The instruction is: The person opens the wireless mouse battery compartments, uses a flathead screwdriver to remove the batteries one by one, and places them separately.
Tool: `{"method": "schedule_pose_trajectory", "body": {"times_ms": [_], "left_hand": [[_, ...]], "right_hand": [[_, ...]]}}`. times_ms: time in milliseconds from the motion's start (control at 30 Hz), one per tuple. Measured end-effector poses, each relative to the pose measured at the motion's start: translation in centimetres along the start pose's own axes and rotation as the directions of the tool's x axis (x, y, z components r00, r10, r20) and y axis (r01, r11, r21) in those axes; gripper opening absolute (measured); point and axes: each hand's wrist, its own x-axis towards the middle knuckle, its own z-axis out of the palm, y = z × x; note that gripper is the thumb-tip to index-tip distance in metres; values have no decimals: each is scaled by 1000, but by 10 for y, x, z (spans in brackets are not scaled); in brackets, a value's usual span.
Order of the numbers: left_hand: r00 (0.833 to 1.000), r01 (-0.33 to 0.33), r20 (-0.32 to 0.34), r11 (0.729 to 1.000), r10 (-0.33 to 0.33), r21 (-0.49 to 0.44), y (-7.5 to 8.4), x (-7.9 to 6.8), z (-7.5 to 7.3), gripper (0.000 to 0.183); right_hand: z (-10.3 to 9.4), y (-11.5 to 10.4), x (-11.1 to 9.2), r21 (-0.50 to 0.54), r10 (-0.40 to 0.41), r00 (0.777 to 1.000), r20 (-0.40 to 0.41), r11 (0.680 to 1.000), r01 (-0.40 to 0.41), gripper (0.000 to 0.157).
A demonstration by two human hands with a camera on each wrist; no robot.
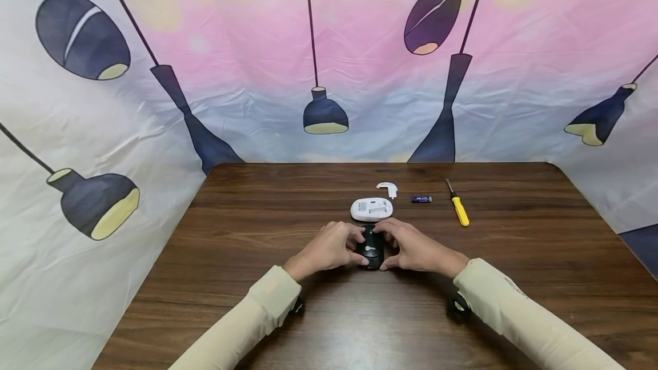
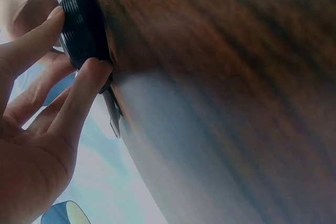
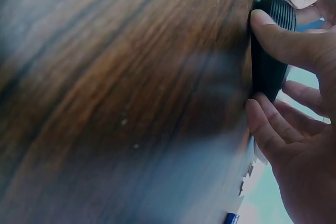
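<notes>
A black computer mouse (image 1: 370,247) with a small light logo lies on the wooden table, its top facing up. My left hand (image 1: 329,247) grips its left side, fingertips at the far end and thumb at the near end. From the opposite side my right hand (image 1: 418,248) holds it the same way, thumb low by the near right corner. Ribbed edges of the black mouse (image 2: 84,30) show in the left wrist view. Its underside is hidden against the table.
Just beyond the hands a white mouse (image 1: 361,210) lies bottom up, its battery compartment uncovered. A white battery cover (image 1: 392,189) sits behind it. To the right are a blue battery (image 1: 421,199) and a yellow-handled screwdriver (image 1: 460,212). A printed cloth (image 1: 277,119) hangs behind the table.
</notes>
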Motion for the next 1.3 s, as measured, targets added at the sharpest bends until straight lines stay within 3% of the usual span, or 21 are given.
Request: {"method": "schedule_pose_trajectory", "body": {"times_ms": [233, 667, 967, 1100, 1300], "left_hand": [[999, 5, 37, 1000, -6, 26, 1, -1, -1, 51], [999, -31, 21, 998, 30, 57, -2, 0, 1, 52], [999, 13, 36, 998, -11, -59, -2, -2, -2, 50], [999, 1, 37, 994, 3, -111, -1, -3, -2, 49], [1000, -15, 22, 991, 18, -134, 0, -2, -3, 50]], "right_hand": [[0, 1, -1, -15, -15, 1000, -19, 1000, 14, 70], [0, 1, -3, 21, -1, 1000, -27, 1000, 2, 66], [-2, 0, -4, 114, 18, 1000, -18, 993, -16, 64], [-2, 0, -5, 137, 18, 1000, -14, 990, -16, 67], [-2, 0, -5, 138, -10, 1000, -29, 990, 14, 58]]}}
